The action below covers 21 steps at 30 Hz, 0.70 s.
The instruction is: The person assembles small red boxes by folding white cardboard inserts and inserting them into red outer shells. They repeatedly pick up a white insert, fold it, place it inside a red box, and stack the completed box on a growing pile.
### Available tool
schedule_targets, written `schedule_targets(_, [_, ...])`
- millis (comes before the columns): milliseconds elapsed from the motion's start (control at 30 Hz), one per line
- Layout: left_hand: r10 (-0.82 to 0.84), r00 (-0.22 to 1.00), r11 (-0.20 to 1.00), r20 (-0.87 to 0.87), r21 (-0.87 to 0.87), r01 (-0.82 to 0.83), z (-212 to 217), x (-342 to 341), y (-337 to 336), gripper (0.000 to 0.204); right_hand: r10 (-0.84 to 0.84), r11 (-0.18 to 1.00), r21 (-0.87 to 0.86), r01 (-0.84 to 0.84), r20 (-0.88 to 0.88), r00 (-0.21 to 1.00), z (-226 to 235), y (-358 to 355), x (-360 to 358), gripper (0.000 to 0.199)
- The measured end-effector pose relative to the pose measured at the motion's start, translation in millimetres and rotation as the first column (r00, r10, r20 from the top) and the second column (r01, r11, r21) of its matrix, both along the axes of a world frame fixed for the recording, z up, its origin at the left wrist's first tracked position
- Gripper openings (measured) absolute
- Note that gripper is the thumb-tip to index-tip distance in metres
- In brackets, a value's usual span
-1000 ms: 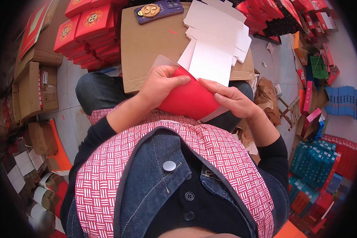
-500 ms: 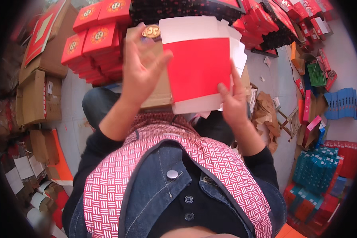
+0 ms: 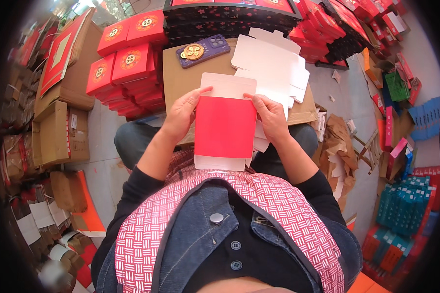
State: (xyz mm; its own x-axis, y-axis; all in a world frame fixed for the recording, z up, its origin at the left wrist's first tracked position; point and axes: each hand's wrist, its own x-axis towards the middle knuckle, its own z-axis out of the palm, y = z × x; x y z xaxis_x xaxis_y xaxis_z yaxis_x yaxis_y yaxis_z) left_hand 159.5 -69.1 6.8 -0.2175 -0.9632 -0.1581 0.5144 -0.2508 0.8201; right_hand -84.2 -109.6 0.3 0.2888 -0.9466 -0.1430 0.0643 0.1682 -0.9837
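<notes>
A red box blank with white end flaps hangs upright over my lap, its top flap standing up and its bottom flap near my apron. My left hand grips its upper left edge, with a finger on the fold line. At the upper right edge, my right hand pinches the same blank between thumb and fingers. Just beyond it, a stack of white box blanks lies on a brown cardboard box. A dark blue phone with a gold round ornament rests left of those blanks.
Red boxes with gold round motifs are piled at the back left. A black floral tray holding red boxes stands at the far side. Crumpled brown paper lies on the floor at right, and teal boxes are stacked farther right.
The blank has come nearer to my lap. My left hand, which was raised and apart from it, now holds its left edge. My right hand has moved to its upper right corner.
</notes>
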Motion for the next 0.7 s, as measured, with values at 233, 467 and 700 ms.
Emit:
schedule_targets(233, [0.202, 0.949, 0.965, 0.242, -0.212, -0.152, -9.2, -3.6, -10.8, 0.022, -0.114, 0.904, -0.411, 0.113, 0.023, 0.993, -1.8, -7.1, 11.2, 0.014])
schedule_targets(467, [0.331, 0.844, 0.879, 0.423, -0.464, -0.112, 7.3, -12.2, -8.9, 0.019, 0.26, 0.961, -0.093, -0.261, -0.026, 0.965, 59.4, -51.8, 5.5, 0.024])
schedule_targets(700, [0.36, 0.809, 0.862, 0.464, -0.498, -0.098, 12.8, -19.4, -7.9, 0.015, 0.677, 0.735, 0.232, -0.637, -0.289, 0.677, 81.3, -76.6, 25.3, 0.024])
